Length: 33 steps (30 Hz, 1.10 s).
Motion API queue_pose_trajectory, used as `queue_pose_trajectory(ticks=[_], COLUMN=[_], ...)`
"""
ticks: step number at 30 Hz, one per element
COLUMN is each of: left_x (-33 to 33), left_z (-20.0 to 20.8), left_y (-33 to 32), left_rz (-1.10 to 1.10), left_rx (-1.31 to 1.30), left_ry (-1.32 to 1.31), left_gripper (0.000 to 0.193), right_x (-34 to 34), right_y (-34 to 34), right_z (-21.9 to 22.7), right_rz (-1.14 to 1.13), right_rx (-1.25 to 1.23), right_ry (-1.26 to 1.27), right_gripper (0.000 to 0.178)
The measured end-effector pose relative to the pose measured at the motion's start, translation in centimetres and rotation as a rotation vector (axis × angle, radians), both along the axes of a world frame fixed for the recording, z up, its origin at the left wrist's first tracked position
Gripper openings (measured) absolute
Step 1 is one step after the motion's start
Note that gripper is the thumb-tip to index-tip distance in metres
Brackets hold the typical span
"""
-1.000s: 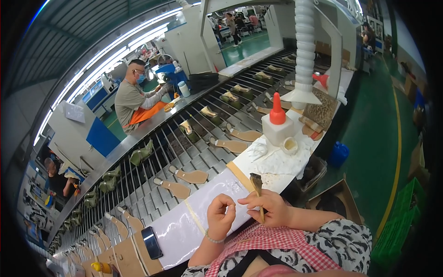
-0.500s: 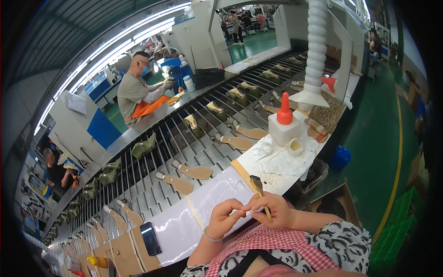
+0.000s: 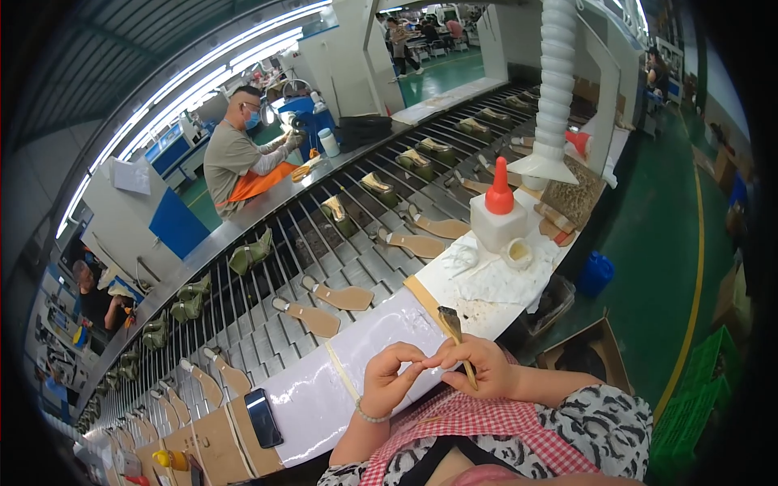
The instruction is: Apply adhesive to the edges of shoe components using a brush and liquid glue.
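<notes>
A flat-bristled brush (image 3: 452,322) with a pale handle is gripped in my right hand (image 3: 484,369), its dark bristles pointing up and away. My left hand (image 3: 391,379), with a beaded bracelet at the wrist, is closed in a pinch. Its fingertips meet those of my right hand; whatever lies between them, if anything, is too small to make out. Both hands are above the near edge of the white-covered worktop (image 3: 324,405). Beyond them stands a white squeeze bottle (image 3: 496,225) with a red nozzle, beside a small open pot (image 3: 517,253) on a crumpled white cloth (image 3: 494,279).
Tan shoe soles (image 3: 344,296) lie on the slatted conveyor (image 3: 284,279), with green shoe uppers (image 3: 334,212) on the rods behind. A phone (image 3: 262,418) rests at left. A ribbed white duct (image 3: 555,89) hangs at right. A masked co-worker (image 3: 239,158) sits across the line.
My hands and the brush hold nearly the same pose. The co-worker's hands have shifted slightly, and a distant person at the back has stepped left.
</notes>
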<state>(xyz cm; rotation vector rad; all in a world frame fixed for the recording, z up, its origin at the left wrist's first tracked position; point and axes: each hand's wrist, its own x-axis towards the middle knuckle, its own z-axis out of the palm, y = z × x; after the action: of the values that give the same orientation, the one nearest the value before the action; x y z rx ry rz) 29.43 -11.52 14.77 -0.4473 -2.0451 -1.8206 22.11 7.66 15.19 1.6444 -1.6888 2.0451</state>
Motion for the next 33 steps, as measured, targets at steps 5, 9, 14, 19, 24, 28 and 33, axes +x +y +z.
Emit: queue_pose_trajectory(ticks=[5, 9, 14, 19, 24, 28, 33], left_x=[0.2, 0.3, 0.5, 0.7, 1.1, 1.4, 1.5], left_z=[0.0, 0.2, -0.1, -0.5, -0.8, -0.6, -0.5], left_y=[-0.1, 0.1, -0.2, -0.5, -0.5, -0.7, -0.7], left_rz=[0.067, 0.107, 0.172, 0.186, 0.164, 0.010, -0.057], left_rx=[-0.060, -0.081, -0.103, -0.084, 0.004, 0.231, 0.316], left_ry=[0.026, 0.031, 0.069, 0.068, -0.004, -0.081, -0.134], left_gripper=[0.008, 0.009, 0.010, 0.012, 0.011, 0.010, 0.009], right_x=[-0.1, 0.0, 0.3, 0.5, 0.8, 1.0, 1.2], right_y=[-0.1, -0.4, -0.8, -1.1, -1.2, -1.4, -1.6], right_z=[0.0, 0.0, -0.1, 0.2, 0.1, 0.2, 0.3], right_rz=[0.003, -0.021, -0.049, -0.065, -0.089, -0.108, -0.113], right_rx=[0.035, 0.019, -0.008, 0.039, 0.066, 0.054, 0.036], right_ry=[0.065, 0.115, 0.113, 0.212, 0.241, 0.258, 0.251], right_gripper=[0.026, 0.028, 0.026, 0.031, 0.031, 0.030, 0.030])
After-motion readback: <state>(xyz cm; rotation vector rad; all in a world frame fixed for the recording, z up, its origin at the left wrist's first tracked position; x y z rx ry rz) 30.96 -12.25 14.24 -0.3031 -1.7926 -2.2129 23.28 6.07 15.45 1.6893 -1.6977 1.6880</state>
